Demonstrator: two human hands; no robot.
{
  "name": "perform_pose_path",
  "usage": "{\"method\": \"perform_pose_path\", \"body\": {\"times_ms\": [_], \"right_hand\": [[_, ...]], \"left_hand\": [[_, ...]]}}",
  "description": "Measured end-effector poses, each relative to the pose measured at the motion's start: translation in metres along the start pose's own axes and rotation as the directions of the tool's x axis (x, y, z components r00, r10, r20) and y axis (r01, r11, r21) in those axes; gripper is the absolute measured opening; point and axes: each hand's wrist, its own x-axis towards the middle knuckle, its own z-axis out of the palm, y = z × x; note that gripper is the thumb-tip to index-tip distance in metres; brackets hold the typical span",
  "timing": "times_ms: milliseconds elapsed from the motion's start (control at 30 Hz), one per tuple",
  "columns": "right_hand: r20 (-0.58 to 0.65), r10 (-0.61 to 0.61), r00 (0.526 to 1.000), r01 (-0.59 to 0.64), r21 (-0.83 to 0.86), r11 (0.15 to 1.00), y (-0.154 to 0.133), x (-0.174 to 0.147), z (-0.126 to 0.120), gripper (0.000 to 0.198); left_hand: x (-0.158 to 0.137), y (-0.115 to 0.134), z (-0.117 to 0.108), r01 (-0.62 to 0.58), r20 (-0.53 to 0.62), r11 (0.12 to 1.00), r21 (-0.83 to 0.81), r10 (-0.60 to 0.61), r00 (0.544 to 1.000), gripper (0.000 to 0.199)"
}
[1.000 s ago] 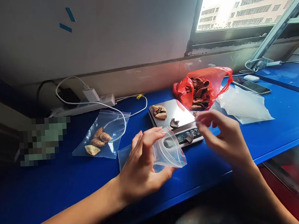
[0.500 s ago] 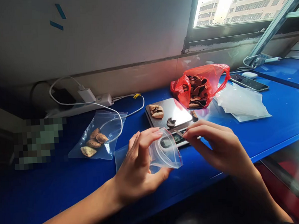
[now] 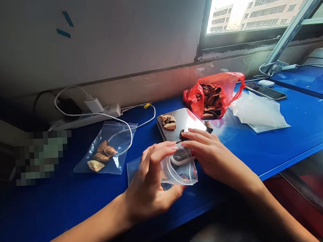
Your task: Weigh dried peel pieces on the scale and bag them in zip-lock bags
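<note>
My left hand (image 3: 155,181) is curled around a clear zip bag (image 3: 180,170), fingers above and thumb below, keeping its mouth spread. Brownish contents show faintly behind my fingers. My right hand (image 3: 206,151) is at the bag's upper rim with its fingers stretched out and apart; its thumb is mostly hidden, and I see no piece in it. Behind the bag is a kitchen scale (image 3: 169,135), its display covered. On its plate rest a pale brown dried piece (image 3: 168,122) and a dark curled piece (image 3: 182,133), the latter partly behind my right fingertips.
Behind the scale, a red plastic bag (image 3: 230,92) holds dark dried slices (image 3: 210,98). One loose piece (image 3: 208,127) lies beside the scale. Flat clear bags (image 3: 258,110) and a phone (image 3: 266,91) lie right. Left are a filled zip bag (image 3: 110,132), white cable and power strip (image 3: 113,110).
My right hand has moved left to the bag's mouth, and its fingers have straightened. The thin piece it pinched is no longer visible. My left hand still holds the bag.
</note>
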Motion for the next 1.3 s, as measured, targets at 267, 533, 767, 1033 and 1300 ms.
{"method": "perform_pose_path", "body": {"times_ms": [267, 533, 767, 1033, 1300], "right_hand": [[-0.351, 0.059, 0.935, 0.062, 0.323, 0.944, -0.008, 0.007, -0.007, 0.018], [-0.319, -0.086, 0.944, 0.17, 0.246, 0.954, -0.015, 0.01, -0.013, 0.024], [-0.045, -0.146, 0.988, 0.143, -0.067, 0.987, 0.001, 0.049, -0.003, 0.046], [0.049, -0.121, 0.992, 0.12, 0.012, 0.993, 0.013, 0.048, -0.001, 0.029], [-0.27, -0.048, 0.962, 0.125, 0.276, 0.953, 0.004, 0.033, -0.021, 0.016]], "left_hand": [[0.003, 0.002, 0.0, 0.014, 0.01, 1.0, -0.002, -0.014, 1.0, 0.073], [0.002, 0.002, 0.0, 0.065, -0.012, 0.998, 0.002, -0.065, 0.998, 0.066], [0.0, 0.001, 0.0, 0.053, -0.019, 0.999, 0.005, -0.053, 0.998, 0.071], [-0.001, 0.002, 0.0, 0.104, -0.003, 0.995, -0.006, -0.104, 0.995, 0.066], [-0.006, 0.001, 0.002, 0.275, -0.047, 0.961, 0.006, -0.275, 0.96, 0.068]]}}
